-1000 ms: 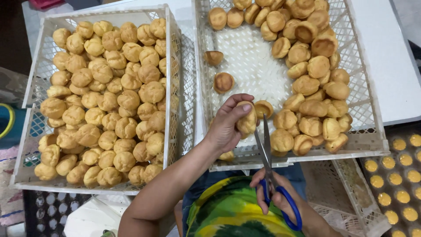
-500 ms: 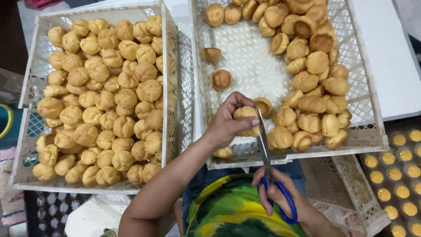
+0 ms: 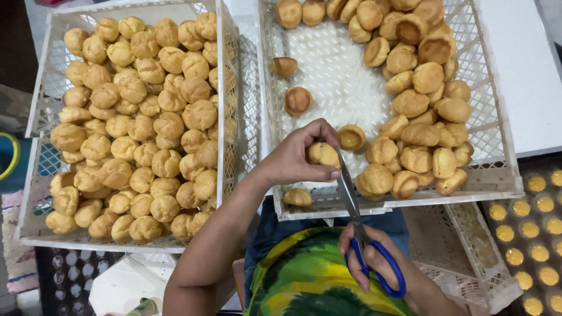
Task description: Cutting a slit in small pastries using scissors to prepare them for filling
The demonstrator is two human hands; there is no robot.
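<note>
Hands: left [image 3: 295,157] gripping a pastry puff [image 3: 323,154], right [image 3: 383,264] clasping blue-handled scissors [image 3: 357,216] at the puff.

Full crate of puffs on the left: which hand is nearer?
Left. The left hand holds a puff beside the full crate; the right hand is lower, farther away, gripping scissors.

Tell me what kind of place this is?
Likely a small bakery or pastry workspace. Two white plastic crates hold dozens of baked puffs; the left hand holds one puff against blue-handled scissors in the right hand.
</note>
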